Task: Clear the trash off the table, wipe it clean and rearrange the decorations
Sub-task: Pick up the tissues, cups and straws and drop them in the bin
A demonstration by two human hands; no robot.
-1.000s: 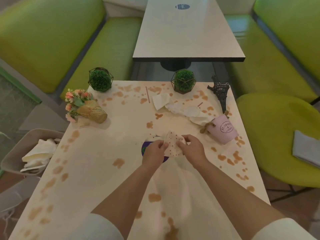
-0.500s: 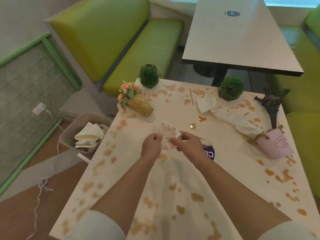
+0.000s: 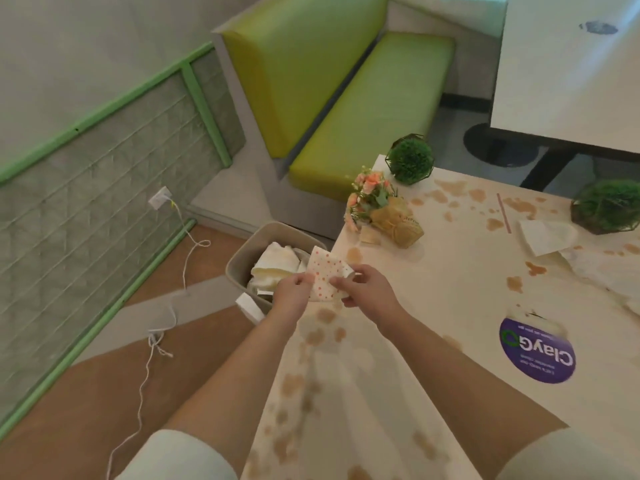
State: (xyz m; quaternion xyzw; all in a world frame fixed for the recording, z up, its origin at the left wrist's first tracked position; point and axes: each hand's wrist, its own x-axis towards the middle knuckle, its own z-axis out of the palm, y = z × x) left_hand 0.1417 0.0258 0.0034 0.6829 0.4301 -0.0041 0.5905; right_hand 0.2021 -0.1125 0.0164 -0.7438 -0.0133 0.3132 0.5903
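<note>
Head view: left hand (image 3: 293,289) & right hand (image 3: 363,287), forearms extended, fingers pinched on dotted napkin (image 3: 325,277) above bin (image 3: 249,258), left of table (image 3: 433,306) edge.

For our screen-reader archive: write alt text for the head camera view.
Both hands, left hand and right hand, hold a polka-dot napkin at the table's edge above a bin of used napkins. The stained table holds a flower bouquet, two caged green plant balls and more crumpled napkins.
</note>
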